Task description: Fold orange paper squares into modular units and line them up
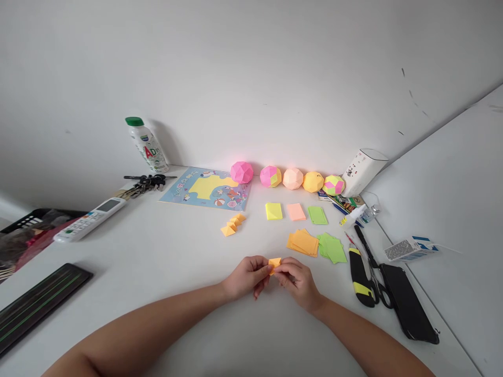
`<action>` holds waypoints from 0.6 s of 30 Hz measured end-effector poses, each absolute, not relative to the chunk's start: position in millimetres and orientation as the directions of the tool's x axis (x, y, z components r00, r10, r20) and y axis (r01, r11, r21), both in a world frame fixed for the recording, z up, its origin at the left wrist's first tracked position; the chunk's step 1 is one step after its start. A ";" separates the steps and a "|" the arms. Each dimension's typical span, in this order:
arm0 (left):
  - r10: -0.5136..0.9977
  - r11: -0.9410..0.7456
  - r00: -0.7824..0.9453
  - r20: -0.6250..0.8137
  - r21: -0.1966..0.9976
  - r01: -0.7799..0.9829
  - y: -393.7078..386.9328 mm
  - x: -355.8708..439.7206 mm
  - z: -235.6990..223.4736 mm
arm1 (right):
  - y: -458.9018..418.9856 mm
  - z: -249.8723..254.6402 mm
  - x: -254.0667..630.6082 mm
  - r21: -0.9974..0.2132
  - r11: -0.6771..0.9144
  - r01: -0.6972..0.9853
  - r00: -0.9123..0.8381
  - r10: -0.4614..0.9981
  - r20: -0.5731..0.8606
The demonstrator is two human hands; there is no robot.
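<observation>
A small folded orange paper piece (274,263) is pinched between my two hands above the near middle of the white table. My left hand (249,276) grips its left side with thumb and fingers. On the right side, my right hand (298,281) has its fingertips closed on the same paper. Several folded orange paper units (233,224) lie in a short row beyond my left hand. Flat orange paper squares (303,243) and green paper squares (332,247) are spread just beyond my right hand.
Yellow (274,211), pink (296,212) and green sticky notes (317,215) sit farther back. Several faceted paper balls (293,178) line the wall. Scissors (378,285), a utility knife (360,277) and a black case (408,303) lie right; a remote (90,219) and bottle (147,145) stand left.
</observation>
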State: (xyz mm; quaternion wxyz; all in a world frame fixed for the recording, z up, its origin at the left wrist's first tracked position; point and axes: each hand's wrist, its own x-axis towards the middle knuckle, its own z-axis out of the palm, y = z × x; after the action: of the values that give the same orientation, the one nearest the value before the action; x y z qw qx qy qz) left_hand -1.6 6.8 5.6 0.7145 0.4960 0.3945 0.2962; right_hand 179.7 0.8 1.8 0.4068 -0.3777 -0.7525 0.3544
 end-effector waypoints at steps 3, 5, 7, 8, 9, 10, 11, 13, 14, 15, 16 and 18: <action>0.808 0.338 0.516 -0.283 0.941 -0.013 6.6 -1.7 7.5 | 1.2 3.7 179.2 -0.828 0.472 0.301 -0.375 0.857 0.353; 0.806 0.346 0.514 -0.294 0.938 -0.006 6.7 -2.2 8.0 | 1.8 4.2 178.9 -0.816 0.483 0.317 -0.373 0.855 0.361; 0.805 0.356 0.510 -0.303 0.934 -0.006 6.9 -2.8 8.1 | 2.4 2.9 179.0 -0.801 0.505 0.321 -0.383 0.843 0.378; 0.805 0.360 0.508 -0.307 0.933 -0.007 7.0 -3.1 8.1 | 2.7 1.7 179.3 -0.792 0.519 0.321 -0.393 0.834 0.387; 0.805 0.362 0.505 -0.310 0.932 -0.005 7.1 -3.4 8.2 | 2.9 0.4 179.5 -0.781 0.536 0.321 -0.406 0.823 0.398; 0.805 0.364 0.503 -0.314 0.931 0.000 7.2 -3.7 8.3 | 3.0 -0.9 179.9 -0.770 0.550 0.324 -0.420 0.813 0.403; 0.805 0.365 0.501 -0.319 0.931 0.005 7.3 -4.0 8.6 | 3.1 -2.0 180.2 -0.759 0.561 0.330 -0.437 0.804 0.404; 0.802 0.369 0.499 -0.328 0.929 0.017 7.4 -4.3 9.3 | 2.9 -2.6 180.5 -0.738 0.579 0.346 -0.464 0.789 0.402; 0.801 0.370 0.499 -0.330 0.929 0.021 7.4 -4.4 9.7 | 2.7 -2.2 180.5 -0.727 0.588 0.354 -0.477 0.782 0.400; 0.800 0.370 0.500 -0.332 0.929 0.024 7.4 -4.3 10.2 | 2.5 -1.5 180.5 -0.717 0.597 0.361 -0.489 0.776 0.399; 0.798 0.370 0.502 -0.333 0.929 0.026 7.4 -4.3 10.7 | 2.3 -0.6 180.4 -0.705 0.605 0.370 -0.499 0.770 0.398; 0.796 0.370 0.504 -0.335 0.928 0.033 7.2 -3.9 11.7 | 2.1 1.0 180.2 -0.675 0.622 0.395 -0.511 0.760 0.401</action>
State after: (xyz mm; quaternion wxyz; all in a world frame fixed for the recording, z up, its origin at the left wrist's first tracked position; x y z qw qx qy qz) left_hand -3.9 7.2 11.7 0.7134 0.4933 0.4199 0.2674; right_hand 180.2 2.1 1.0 0.3508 -0.3482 -0.8296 0.2599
